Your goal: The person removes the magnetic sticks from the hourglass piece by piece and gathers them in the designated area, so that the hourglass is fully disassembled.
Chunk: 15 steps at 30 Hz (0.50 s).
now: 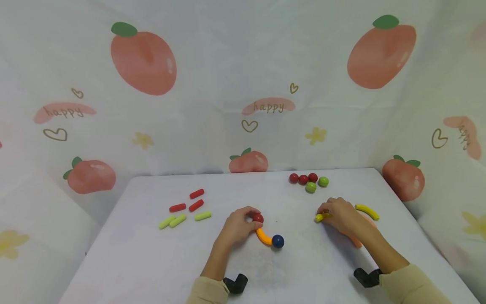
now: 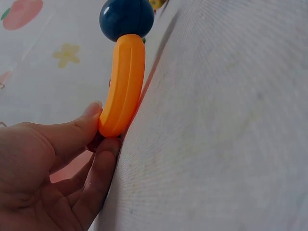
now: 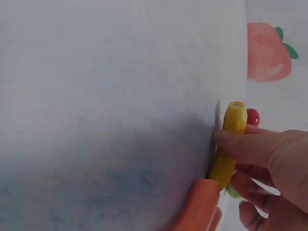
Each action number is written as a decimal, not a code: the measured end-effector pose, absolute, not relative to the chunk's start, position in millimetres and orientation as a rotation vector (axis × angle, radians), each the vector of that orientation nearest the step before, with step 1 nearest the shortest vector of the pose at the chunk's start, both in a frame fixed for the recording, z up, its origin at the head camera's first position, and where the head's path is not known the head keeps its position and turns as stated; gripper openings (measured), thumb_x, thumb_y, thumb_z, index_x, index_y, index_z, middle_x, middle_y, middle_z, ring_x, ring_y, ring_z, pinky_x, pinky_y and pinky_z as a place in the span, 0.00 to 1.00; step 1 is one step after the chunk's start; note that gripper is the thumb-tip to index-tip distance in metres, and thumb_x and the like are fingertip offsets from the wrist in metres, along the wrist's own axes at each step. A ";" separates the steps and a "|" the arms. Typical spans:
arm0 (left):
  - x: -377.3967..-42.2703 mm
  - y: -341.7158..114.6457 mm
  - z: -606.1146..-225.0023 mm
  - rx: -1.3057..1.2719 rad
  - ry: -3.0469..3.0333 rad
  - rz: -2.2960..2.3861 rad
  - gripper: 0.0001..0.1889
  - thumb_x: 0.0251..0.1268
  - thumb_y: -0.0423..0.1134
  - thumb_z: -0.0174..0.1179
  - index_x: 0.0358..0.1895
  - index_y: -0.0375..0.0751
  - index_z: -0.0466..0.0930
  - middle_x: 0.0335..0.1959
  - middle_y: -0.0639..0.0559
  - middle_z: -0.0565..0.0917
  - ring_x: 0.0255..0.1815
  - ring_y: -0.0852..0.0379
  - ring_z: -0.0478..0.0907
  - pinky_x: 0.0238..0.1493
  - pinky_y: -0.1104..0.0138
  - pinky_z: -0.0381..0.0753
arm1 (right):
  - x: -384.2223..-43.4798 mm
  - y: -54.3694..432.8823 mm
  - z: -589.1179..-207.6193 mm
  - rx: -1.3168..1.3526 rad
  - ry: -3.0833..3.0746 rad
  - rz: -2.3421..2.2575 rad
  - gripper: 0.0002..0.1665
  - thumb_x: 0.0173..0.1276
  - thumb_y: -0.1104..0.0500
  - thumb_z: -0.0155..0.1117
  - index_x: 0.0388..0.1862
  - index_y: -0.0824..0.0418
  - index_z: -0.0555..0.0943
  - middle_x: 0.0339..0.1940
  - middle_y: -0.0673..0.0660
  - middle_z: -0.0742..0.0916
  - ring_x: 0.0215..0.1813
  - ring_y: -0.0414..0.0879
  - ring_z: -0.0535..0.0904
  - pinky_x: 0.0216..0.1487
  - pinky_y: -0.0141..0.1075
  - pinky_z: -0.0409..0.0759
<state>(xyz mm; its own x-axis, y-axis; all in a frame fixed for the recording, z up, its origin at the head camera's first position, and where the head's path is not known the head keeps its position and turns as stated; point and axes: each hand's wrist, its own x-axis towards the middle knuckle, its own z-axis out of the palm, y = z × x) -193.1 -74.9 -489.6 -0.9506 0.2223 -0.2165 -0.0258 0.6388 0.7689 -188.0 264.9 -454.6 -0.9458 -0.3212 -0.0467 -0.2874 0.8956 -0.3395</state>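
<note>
My left hand (image 1: 239, 226) pinches a red ball (image 1: 258, 218) between thumb and fingers. From that ball a curved orange stick (image 1: 263, 237) runs to a dark blue ball (image 1: 278, 241) at its other end. In the left wrist view the orange stick (image 2: 126, 86) largely hides the red ball. To the right, my right hand (image 1: 343, 216) pinches a short yellow stick (image 1: 319, 218) near the table. The right wrist view shows this yellow stick (image 3: 235, 120) between thumb and fingers, with salmon-orange sticks (image 3: 198, 208) close by.
Three red sticks (image 1: 196, 205) and three light green sticks (image 1: 177, 220) lie on the table's left. Red balls (image 1: 294, 178) and green balls (image 1: 311, 187) sit at the back right. Another curved yellow stick (image 1: 367, 212) lies beyond the right hand. Patterned cloth (image 1: 212, 84) stands behind.
</note>
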 end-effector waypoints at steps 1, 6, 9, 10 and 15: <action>-193.4 -75.2 -489.3 0.161 2.572 1.215 0.17 0.65 0.49 0.70 0.56 0.59 0.83 0.51 0.56 0.85 0.54 0.53 0.76 0.62 0.50 0.81 | -186.2 265.0 -455.1 -0.477 2.967 -0.496 0.11 0.62 0.61 0.75 0.44 0.52 0.89 0.40 0.49 0.87 0.46 0.51 0.78 0.52 0.54 0.80; -193.7 -75.5 -490.0 0.170 2.573 1.213 0.17 0.65 0.49 0.70 0.56 0.59 0.83 0.50 0.57 0.85 0.54 0.53 0.76 0.62 0.50 0.81 | -175.3 255.0 -450.6 -0.477 3.002 -0.470 0.13 0.62 0.60 0.75 0.46 0.52 0.88 0.43 0.52 0.87 0.48 0.51 0.77 0.50 0.52 0.79; -193.5 -75.3 -490.6 0.172 2.578 1.211 0.17 0.64 0.50 0.70 0.56 0.59 0.83 0.50 0.57 0.85 0.52 0.54 0.76 0.61 0.52 0.83 | -167.0 234.5 -447.3 -0.537 2.989 -0.513 0.15 0.63 0.57 0.75 0.50 0.53 0.87 0.44 0.52 0.87 0.48 0.49 0.78 0.50 0.47 0.81; -193.4 -75.3 -490.6 0.171 2.583 1.215 0.17 0.64 0.50 0.70 0.55 0.59 0.83 0.49 0.57 0.85 0.52 0.54 0.76 0.60 0.52 0.83 | -163.8 225.5 -446.9 -0.566 2.956 -0.555 0.16 0.64 0.55 0.75 0.51 0.53 0.86 0.46 0.51 0.86 0.49 0.48 0.78 0.50 0.45 0.82; -193.2 -75.4 -490.5 0.182 2.600 1.266 0.17 0.64 0.50 0.71 0.54 0.56 0.84 0.49 0.56 0.86 0.52 0.54 0.77 0.62 0.51 0.82 | -148.1 179.4 -455.8 -0.642 2.689 -0.774 0.25 0.66 0.44 0.73 0.57 0.51 0.80 0.50 0.47 0.83 0.47 0.41 0.78 0.48 0.33 0.84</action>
<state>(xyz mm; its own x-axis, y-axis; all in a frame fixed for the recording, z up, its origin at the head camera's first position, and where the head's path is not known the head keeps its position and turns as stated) -193.2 -75.4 -490.5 -0.9625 0.2167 -0.1633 0.0051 0.6162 0.7876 -148.1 179.4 -455.8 -0.8656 -0.4830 -0.1318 -0.3390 0.7592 -0.5556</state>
